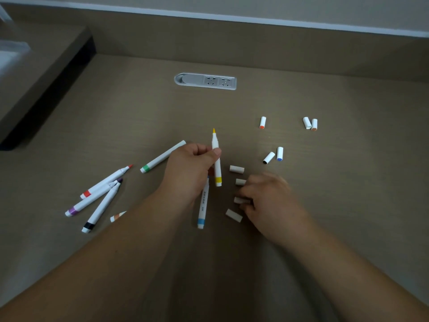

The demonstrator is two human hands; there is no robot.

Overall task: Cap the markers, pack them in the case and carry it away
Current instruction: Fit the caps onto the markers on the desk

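Head view: no case shows, so nothing is packed; every marker and cap lies loose on the desk. The left hand has its fingers curled round the yellow marker, thumb on the barrel, yellow tip uncapped and pointing away, yellow band at the near end. Just under that hand lies the blue marker, its far end hidden by the wrist. Beyond the knuckles the green marker lies capped. Well left of the fingers the red marker, purple marker and black marker fan out uncapped; an orange-banded one is mostly hidden by the forearm. The right hand is blurred, fingers bent down among four white caps; whether it pinches one I cannot tell. Beyond it lie five more caps, one blue-ended
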